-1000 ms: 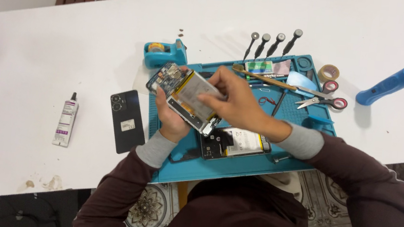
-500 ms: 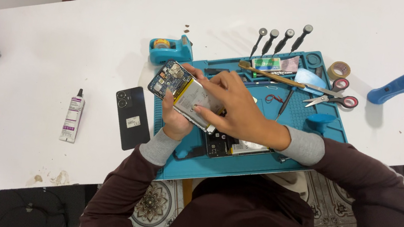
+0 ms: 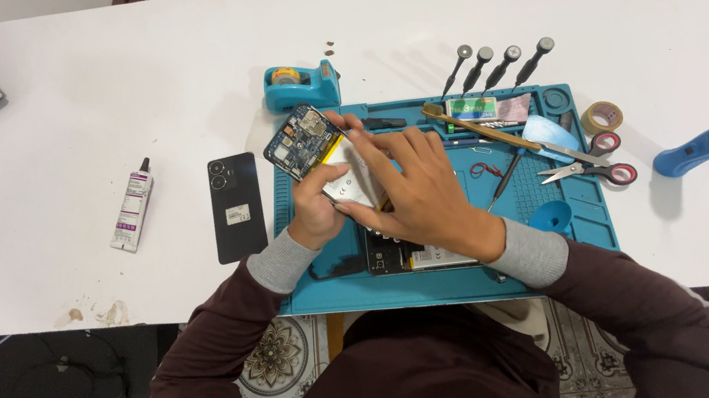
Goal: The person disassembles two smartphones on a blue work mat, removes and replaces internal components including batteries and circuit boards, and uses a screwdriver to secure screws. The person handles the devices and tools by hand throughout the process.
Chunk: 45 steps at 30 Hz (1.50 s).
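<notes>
Left hand: grips the opened smartphone with bare circuit board and silver battery from below.
Right hand: lies over the phone, fingertips pressing its battery.
Under both hands: blue silicone repair mat.
Mat's tray beyond right hand: scissors, blue plastic pick.
Left of left hand: black phone back cover.

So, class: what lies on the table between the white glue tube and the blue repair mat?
In the head view, a black phone back cover lies between the glue tube and the repair mat.

Open white table left of the mat; scissors, screwdrivers, perhaps tape crowding right.
</notes>
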Tool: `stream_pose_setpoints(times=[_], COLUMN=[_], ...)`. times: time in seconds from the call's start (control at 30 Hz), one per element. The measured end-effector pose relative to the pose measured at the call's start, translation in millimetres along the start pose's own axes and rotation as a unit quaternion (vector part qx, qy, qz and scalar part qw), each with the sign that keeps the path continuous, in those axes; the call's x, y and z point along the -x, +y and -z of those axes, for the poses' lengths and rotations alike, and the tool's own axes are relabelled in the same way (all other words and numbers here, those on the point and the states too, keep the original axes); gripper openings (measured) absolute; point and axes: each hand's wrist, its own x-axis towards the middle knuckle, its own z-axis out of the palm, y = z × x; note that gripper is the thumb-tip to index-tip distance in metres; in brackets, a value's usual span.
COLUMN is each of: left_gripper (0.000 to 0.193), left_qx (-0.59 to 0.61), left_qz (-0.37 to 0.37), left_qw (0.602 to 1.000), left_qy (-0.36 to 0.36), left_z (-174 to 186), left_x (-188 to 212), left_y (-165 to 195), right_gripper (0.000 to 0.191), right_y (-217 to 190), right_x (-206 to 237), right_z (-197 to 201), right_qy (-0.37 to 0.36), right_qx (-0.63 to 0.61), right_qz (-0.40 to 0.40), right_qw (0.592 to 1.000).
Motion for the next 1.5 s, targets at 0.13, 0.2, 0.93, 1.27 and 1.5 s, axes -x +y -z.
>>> stream_pose_setpoints(times=[0.13,0.2,0.93,1.27,1.5], left_gripper=[0.059,0.063,0.089,0.085,0.077], left_qx=[0.065,0.079,-0.019,-0.037,-0.007], left_qz=[0.018,0.015,0.074,0.081,0.076], left_qw=[0.998,0.996,0.995,0.992,0.992], left_qy=[-0.004,-0.034,-0.068,-0.085,-0.098], left_z=[2,6,40,23,12], left_x=[-1,1,9,11,7], left_y=[-2,-1,-22,-15,-8], right_gripper=[0.081,0.078,0.060,0.065,0.063], right_y=[10,15,34,36,32], right_x=[0,0,9,9,6], right_z=[3,2,-13,-9,-10], right_qy=[-0.054,-0.076,-0.040,-0.034,0.014], right_qx=[-0.061,-0.100,-0.170,-0.135,-0.164], right_qz=[0.011,0.008,0.037,0.071,0.071], right_qw=[0.997,0.992,0.984,0.988,0.984])
